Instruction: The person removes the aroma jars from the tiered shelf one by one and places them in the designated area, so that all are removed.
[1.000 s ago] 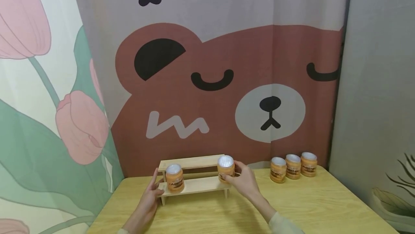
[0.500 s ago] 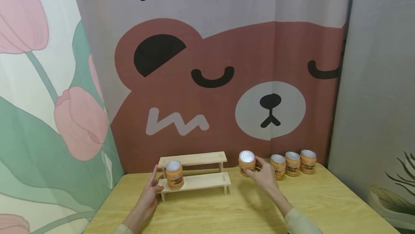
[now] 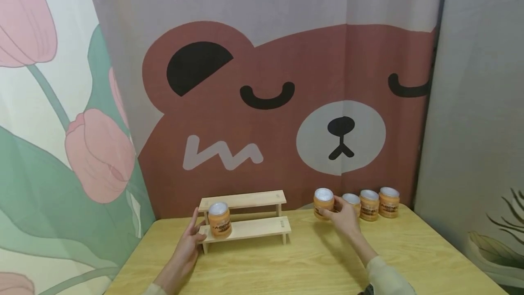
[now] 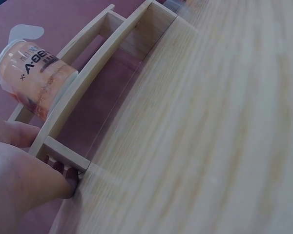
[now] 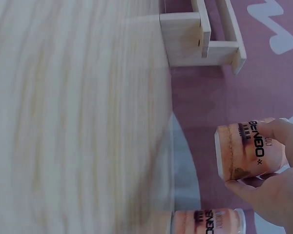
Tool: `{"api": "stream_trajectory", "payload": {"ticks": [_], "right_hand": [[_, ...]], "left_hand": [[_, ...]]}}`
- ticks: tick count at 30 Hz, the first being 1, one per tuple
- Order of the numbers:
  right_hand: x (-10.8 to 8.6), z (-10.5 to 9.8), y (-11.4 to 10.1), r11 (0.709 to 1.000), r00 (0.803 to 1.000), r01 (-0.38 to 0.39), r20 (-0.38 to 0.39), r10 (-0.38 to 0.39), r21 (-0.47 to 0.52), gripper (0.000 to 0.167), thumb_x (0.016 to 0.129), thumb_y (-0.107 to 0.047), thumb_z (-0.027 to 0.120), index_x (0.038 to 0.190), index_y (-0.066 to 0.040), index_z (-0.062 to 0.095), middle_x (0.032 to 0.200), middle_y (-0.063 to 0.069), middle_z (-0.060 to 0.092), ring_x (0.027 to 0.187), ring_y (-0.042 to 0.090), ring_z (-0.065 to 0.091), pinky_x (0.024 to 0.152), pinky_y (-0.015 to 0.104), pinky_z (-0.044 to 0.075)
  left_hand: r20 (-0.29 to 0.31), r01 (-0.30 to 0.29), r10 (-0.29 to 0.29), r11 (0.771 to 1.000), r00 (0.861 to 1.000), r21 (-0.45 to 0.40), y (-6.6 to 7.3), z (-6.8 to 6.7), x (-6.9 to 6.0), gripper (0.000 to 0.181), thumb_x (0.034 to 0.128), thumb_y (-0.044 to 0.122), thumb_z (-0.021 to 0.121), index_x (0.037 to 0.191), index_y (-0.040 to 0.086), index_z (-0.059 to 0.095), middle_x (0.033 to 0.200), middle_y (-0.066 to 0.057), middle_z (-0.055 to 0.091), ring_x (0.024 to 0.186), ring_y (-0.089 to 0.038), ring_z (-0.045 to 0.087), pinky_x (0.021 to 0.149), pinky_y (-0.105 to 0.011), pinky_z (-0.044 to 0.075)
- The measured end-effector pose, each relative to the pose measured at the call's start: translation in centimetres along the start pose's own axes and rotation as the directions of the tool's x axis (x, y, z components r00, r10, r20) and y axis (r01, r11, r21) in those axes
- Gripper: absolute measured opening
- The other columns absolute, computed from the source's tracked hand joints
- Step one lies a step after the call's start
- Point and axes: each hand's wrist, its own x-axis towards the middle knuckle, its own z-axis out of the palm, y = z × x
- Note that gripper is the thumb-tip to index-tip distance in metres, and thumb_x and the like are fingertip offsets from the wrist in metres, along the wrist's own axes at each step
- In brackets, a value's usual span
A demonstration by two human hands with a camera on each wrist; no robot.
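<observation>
My right hand (image 3: 345, 215) pinches an orange can (image 3: 324, 204) with a silvery top between thumb and fingers. In the right wrist view this can (image 5: 244, 148) hangs above the table, apart from the surface. At left, my left hand (image 3: 189, 242) grips the near-left end of a two-step wooden shelf (image 3: 258, 228). The left wrist view has its thumb at the step's edge and fingertips (image 4: 71, 181) by the leg. Another orange can (image 3: 220, 223) stands upright on the lower step's left end, close to that hand. The upper step (image 3: 245, 199) bears nothing.
Three more orange cans stand in a row at the table's back right; the nearest can (image 3: 352, 204) is partly hidden by my right hand. Behind the wooden table (image 3: 262, 263) hangs a curtain (image 3: 278, 163) with a bear print.
My right hand has lifted the can off the lower step's right end and carried it right, towards the row of cans. The left hand stays at the shelf.
</observation>
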Motion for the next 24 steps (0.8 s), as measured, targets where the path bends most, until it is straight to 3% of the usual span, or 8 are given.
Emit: {"api": "stream_trajectory", "payload": {"ticks": [9,15,24], "right_hand": [[0.8,-0.8,2.3,0.988,0.999,0.041,0.026,-0.037,-0.147,0.073,0.089,-0.021,0.08,0.141,0.018,0.045,0.132,0.037,0.056,0.122,0.048,0.055,0.097,0.056,0.047],[1.4,-0.8,2.8,0.985,0.998,0.056,0.032,-0.052,-0.166,0.07,0.09,-0.017,0.078,0.14,0.02,0.044,0.131,0.039,0.055,0.121,0.051,0.053,0.097,0.059,0.045],[1.7,0.0,3.5,0.983,0.996,0.083,0.029,-0.079,-0.165,0.06,0.089,-0.012,0.079,0.134,0.017,0.053,0.122,0.035,0.062,0.109,0.044,0.061,0.089,0.054,0.05]], "left_hand": [[0.004,0.021,-0.021,1.0,1.0,-0.01,-0.3,0.3,0.0,0.099,0.0884,-0.015,0.047,0.164,0.035,0.007,0.164,-0.03,0.0,0.147,-0.047,-0.016,0.109,-0.071,-0.008],[0.005,0.011,-0.011,1.0,1.0,-0.019,-0.3,0.3,0.2,0.099,0.0889,-0.014,0.047,0.164,0.037,0.007,0.164,-0.031,0.0,0.147,-0.047,-0.015,0.108,-0.072,-0.011],[-0.022,0.006,-0.006,1.0,1.0,-0.021,0.0,0.0,-0.2,0.1,0.0868,-0.016,0.047,0.164,0.034,0.008,0.164,-0.03,0.001,0.148,-0.045,-0.017,0.11,-0.069,-0.011]]}}
